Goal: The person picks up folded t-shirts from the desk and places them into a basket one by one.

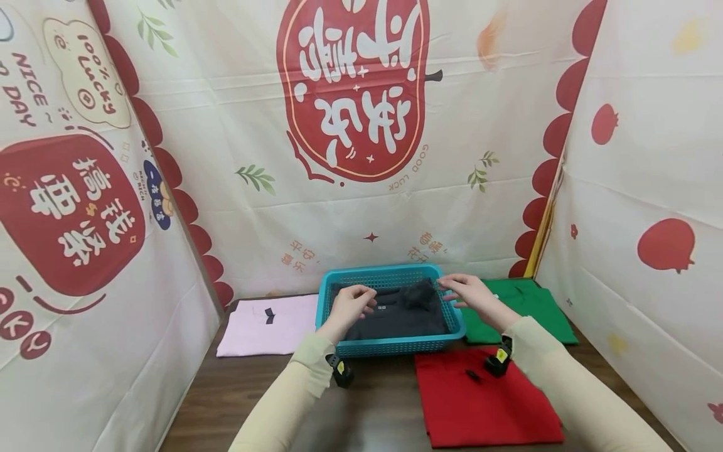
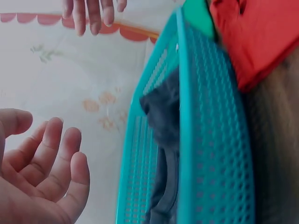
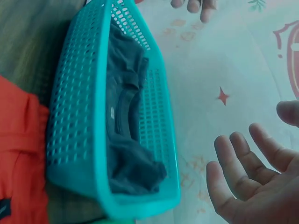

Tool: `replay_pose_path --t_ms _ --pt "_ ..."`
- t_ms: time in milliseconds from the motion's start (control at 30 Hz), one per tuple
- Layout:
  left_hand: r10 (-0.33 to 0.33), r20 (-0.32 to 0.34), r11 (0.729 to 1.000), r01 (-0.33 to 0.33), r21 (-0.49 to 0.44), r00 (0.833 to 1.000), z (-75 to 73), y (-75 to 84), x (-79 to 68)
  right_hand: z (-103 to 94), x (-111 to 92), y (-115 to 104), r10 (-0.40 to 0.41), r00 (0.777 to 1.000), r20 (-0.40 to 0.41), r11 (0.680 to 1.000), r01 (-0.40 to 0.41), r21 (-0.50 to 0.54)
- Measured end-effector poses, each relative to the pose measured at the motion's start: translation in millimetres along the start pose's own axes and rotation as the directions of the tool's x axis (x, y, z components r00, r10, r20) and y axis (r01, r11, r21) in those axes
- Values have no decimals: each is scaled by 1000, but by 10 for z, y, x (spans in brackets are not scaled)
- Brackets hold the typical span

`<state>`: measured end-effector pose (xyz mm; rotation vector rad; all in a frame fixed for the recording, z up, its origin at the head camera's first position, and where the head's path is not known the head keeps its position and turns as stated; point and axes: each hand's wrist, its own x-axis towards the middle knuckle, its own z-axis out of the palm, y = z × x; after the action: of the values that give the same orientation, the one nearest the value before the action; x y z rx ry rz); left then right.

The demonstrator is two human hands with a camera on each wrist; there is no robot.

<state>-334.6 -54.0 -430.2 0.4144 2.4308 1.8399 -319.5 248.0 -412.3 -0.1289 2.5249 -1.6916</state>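
Observation:
A dark grey garment (image 1: 395,321) with a small white label lies in a teal perforated plastic basket (image 1: 395,345). Part of its cloth is bunched up toward the right end. My left hand (image 1: 351,306) hovers over the basket's left side, holding nothing. Above the right end is my right hand (image 1: 473,295), also with nothing in it. Both wrist views show loosely bent fingers (image 2: 60,163) and spread fingers (image 3: 243,172), apart from the cloth and the rim.
Folded pink cloth (image 1: 254,336) lies left of the basket, folded green cloth (image 1: 525,307) at the right. Folded red cloth (image 1: 486,408) with a small dark tag lies in front, under my right forearm. Printed fabric walls (image 1: 361,220) close in the wooden table (image 1: 361,402).

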Motion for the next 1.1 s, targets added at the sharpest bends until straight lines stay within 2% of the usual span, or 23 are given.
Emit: replay_pose_path --t_ms 100,367,700,833,967,1100 --pt "3 23 1000 -2 -31 1000 93 -66 -82 -77 -105 99 14 1000 -14 1000 -14 -1" --pt "-36 119 988 53 -145 992 403 -276 -324 -290 -394 466 31 999 -35 999 -31 17" --pt "-101 208 965 146 -217 973 797 -429 -567 -483 -680 993 165 984 -71 986 -164 12" --pt "-152 231 952 205 -229 961 961 -516 -646 -605 -752 1238 253 966 -60 967 -252 31" --pt "-197 218 940 248 -236 956 1089 -601 -704 -723 -806 1464 350 936 -47 936 -348 51" --pt "-221 190 937 262 -230 957 1164 -669 -709 -778 -847 1635 384 921 -71 923 -383 28"
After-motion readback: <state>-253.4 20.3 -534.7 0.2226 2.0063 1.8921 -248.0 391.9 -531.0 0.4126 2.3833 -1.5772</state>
